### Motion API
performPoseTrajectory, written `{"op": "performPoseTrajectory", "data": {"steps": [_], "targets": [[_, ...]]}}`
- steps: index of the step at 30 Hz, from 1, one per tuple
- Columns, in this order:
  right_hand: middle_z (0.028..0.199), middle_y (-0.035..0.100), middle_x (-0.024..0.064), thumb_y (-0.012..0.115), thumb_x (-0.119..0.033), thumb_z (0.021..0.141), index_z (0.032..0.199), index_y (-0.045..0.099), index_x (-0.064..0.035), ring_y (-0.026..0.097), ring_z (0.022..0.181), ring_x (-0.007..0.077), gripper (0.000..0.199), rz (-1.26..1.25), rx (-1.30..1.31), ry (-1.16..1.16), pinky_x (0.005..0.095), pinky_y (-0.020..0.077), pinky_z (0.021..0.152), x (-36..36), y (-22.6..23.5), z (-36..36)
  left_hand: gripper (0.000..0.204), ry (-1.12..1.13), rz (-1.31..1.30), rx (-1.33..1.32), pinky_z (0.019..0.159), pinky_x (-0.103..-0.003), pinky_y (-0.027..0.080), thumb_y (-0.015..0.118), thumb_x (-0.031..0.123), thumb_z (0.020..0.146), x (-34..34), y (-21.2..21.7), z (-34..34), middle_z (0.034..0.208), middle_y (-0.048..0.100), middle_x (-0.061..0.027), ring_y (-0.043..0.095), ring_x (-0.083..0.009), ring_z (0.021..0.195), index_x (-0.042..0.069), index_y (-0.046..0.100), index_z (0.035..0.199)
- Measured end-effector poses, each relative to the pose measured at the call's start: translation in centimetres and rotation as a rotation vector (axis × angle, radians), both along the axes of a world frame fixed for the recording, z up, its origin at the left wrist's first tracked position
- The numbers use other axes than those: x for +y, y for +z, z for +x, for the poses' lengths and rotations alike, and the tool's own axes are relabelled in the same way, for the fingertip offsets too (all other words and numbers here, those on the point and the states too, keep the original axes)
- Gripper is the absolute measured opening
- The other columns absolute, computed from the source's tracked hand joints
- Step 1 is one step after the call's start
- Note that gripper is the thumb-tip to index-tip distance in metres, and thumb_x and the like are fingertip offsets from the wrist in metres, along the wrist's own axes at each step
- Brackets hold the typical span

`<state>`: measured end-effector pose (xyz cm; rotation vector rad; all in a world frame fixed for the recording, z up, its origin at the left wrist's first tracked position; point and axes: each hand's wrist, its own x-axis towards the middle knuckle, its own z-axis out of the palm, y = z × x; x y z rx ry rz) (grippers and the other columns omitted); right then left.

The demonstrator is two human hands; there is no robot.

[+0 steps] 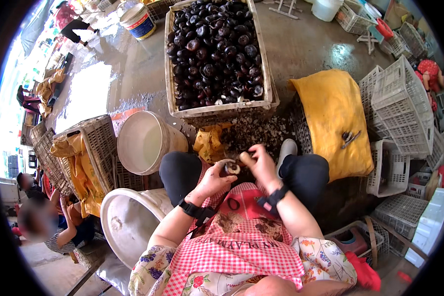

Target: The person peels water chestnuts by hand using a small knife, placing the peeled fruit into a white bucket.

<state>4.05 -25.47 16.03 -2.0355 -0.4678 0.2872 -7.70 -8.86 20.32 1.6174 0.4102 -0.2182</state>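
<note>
My left hand (214, 178) pinches a partly peeled water chestnut (232, 168), its white flesh showing beside dark skin. Just to its right, my right hand (263, 166) is closed around a small tool with a tan, rounded handle (246, 159); its blade cannot be made out. Both hands are close together above my lap, over a red checked apron (241, 246). Ahead of them stands a large pale crate (222, 112) heaped with dark, unpeeled water chestnuts (212, 54). Dark and white peelings (261, 133) lie on the floor between crate and hands.
At my left are a white bucket of cloudy liquid (142, 143), a second large white tub (128, 227) and stacked crates (91, 148). A yellow sack (333, 123) with small tools on it covers a crate at my right. More plastic crates (402, 98) stand beyond. Other people sit far left.
</note>
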Motion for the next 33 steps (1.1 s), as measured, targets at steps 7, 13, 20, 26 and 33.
{"op": "performPoseTrajectory", "data": {"steps": [7,13,20,26,33], "targets": [[0.082,0.063,0.0098,0.069,-0.056,0.084,0.106,0.058,-0.0078,0.064,0.074,0.0226,0.054,0.134,0.089,0.261,0.0329,0.0505,0.067,-0.2,1.2,-1.8,0.051,0.067,-0.011,0.003,0.091,-0.029,0.05,0.075,0.006,0.081,0.1,-1.3,-0.1,0.111,0.065,-0.0063,0.06,-0.0128,0.103,0.0,0.053,0.128],[0.079,0.061,0.0097,0.071,-0.053,0.084,0.103,0.058,-0.0064,0.061,0.071,0.0219,0.052,0.191,0.314,0.107,0.033,0.0502,0.066,-1.4,-2.9,-0.4,0.053,0.018,0.041,0.007,0.093,-0.029,0.049,0.073,0.005,0.082,0.3,-1.1,-0.3,0.111,0.066,-0.0075,0.061,-0.0135,0.104,0.0,0.051,0.13],[0.084,0.065,0.0097,0.068,-0.056,0.085,0.105,0.056,-0.0043,0.062,0.072,0.0234,0.057,-0.122,0.3,-0.072,0.0342,0.0505,0.066,-2.6,-4.6,1.7,0.053,-0.074,0.082,-0.039,0.091,-0.029,0.05,0.074,0.005,0.082,0.8,1.0,0.3,0.109,0.066,-0.007,0.061,-0.013,0.103,0.001,0.051,0.13],[0.086,0.066,0.0132,0.064,-0.057,0.087,0.107,0.057,-0.0065,0.066,0.077,0.0282,0.054,-0.017,0.065,0.106,0.0371,0.0528,0.071,-0.4,0.4,0.5,0.055,-0.015,-0.006,0.011,0.09,-0.028,0.051,0.076,0.007,0.081,0.5,-0.3,-0.7,0.111,0.066,-0.009,0.062,-0.0139,0.103,0.0,0.051,0.13],[0.083,0.065,0.0095,0.068,-0.058,0.085,0.105,0.058,-0.0071,0.066,0.077,0.0208,0.055,0.178,0.155,0.273,0.032,0.051,0.069,0.4,1.3,-1.0,0.053,-0.015,0.095,-0.097,0.092,-0.029,0.05,0.075,0.004,0.081,0.3,0.0,-0.7,0.109,0.066,-0.0085,0.062,-0.0154,0.104,0.001,0.052,0.129]]}}
